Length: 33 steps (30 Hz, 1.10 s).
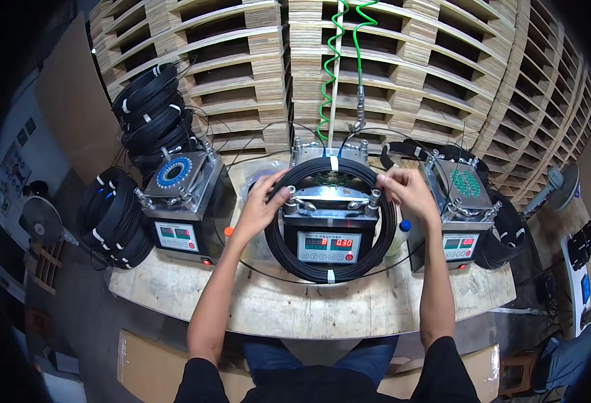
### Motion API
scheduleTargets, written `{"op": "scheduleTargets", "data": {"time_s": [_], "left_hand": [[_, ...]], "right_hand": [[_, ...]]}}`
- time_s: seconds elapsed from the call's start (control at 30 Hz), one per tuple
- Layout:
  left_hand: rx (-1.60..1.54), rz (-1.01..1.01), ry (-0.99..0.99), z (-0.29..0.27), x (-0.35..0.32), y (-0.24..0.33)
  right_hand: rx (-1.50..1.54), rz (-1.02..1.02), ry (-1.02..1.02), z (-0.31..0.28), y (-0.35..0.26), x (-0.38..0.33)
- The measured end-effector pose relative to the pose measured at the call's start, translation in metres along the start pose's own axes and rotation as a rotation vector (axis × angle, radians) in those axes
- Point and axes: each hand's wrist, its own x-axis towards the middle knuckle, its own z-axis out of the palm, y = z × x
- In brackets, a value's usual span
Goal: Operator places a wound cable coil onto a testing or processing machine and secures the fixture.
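Observation:
A coil of black cable [302,269] with white ties stands tilted in front of the middle benchtop machine [329,247], whose control panel shows through the ring. My left hand [258,208] grips the coil's upper left side, thumb by a metal clamp post. On the upper right, my right hand [411,191] pinches the coil, fingers closed. Exactly what lies between those fingertips is partly hidden. Thin black leads rise behind the coil to the machine's back, and a loose cable strand bows around it on both sides.
Similar machines stand left [178,232] and right [457,245], one topped by a blue ring, the other by green parts. Black cable coils [111,218] pile up at left. Wooden pallets [403,87] rise behind the wooden bench [295,305]. Green coiled air hoses [329,67] hang centrally.

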Motion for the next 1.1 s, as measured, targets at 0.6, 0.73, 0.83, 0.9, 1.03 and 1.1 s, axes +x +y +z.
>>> {"op": "scheduleTargets", "data": {"time_s": [0.6,0.73,0.83,0.9,1.03,1.1], "left_hand": [[1.143,0.554,-0.426,0.013,0.153,0.065],[1.099,0.438,-0.546,0.01,0.158,0.052],[1.06,0.37,-0.614,0.009,0.163,0.059],[1.041,0.34,-0.648,0.009,0.166,0.06],[1.008,0.294,-0.731,0.012,0.174,0.061],[0.972,0.289,-0.757,0.019,0.18,0.06]], "right_hand": [[-1.193,-0.053,-0.772,0.054,-0.04,0.193],[-1.151,-0.064,-0.831,0.062,-0.034,0.196],[-1.184,-0.153,-0.827,0.059,-0.032,0.195],[-1.214,-0.261,-0.808,0.055,-0.027,0.193],[-1.055,-0.444,-0.767,0.047,-0.038,0.186],[-1.055,-0.104,-0.722,0.035,-0.056,0.19]]}}
